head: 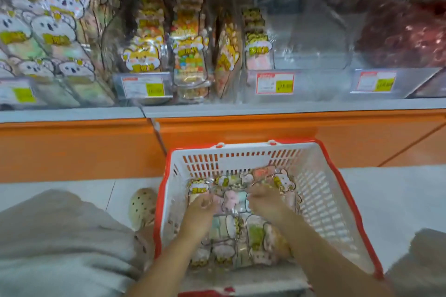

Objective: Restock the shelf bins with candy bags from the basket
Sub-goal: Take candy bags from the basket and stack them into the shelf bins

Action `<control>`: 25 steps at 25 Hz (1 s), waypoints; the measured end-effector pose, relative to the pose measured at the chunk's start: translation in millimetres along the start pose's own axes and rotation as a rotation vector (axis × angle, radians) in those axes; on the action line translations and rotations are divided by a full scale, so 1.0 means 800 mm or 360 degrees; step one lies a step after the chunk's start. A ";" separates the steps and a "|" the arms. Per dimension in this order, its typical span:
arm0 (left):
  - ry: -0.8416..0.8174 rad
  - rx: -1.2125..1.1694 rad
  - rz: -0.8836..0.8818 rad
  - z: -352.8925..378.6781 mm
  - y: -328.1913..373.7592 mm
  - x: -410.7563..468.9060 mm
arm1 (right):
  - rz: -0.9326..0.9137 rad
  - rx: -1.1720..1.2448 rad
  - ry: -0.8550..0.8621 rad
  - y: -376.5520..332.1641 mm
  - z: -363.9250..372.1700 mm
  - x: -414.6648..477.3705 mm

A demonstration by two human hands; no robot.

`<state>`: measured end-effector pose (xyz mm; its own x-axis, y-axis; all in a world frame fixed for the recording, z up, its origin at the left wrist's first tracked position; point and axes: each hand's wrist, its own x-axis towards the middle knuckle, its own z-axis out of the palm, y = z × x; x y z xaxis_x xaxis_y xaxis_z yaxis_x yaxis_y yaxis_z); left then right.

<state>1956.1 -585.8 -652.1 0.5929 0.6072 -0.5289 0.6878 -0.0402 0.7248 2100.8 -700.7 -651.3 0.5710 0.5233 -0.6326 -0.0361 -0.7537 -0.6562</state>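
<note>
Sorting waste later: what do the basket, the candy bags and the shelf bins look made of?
Basket: likely rigid moulded plastic, white slotted walls, red rim. Candy bags: thin clear glossy film, glare and crinkles. Shelf bins: seemingly clear hard plastic; contents show through.

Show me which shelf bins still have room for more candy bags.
Most room: the clear bin between the single row of candy bags and the dark red sweets looks bare. Crowded: the koala bags at left and the packed middle bags.
</note>
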 end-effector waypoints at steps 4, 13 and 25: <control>-0.0037 -0.0046 -0.0328 0.016 -0.060 0.029 | -0.0126 -0.0549 -0.0236 0.049 0.054 0.034; 0.0123 -0.0233 -0.0385 0.026 -0.073 0.054 | -0.0632 -0.1671 -0.0156 0.081 0.104 0.060; -0.0485 -0.0043 -0.0145 0.022 -0.046 0.031 | -0.0381 -0.0348 -0.0346 0.024 0.019 0.070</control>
<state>1952.3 -583.2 -699.6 0.6305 0.3418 -0.6969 0.7347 0.0268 0.6778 2119.8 -679.6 -705.8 0.3539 0.7492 -0.5599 0.2665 -0.6545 -0.7075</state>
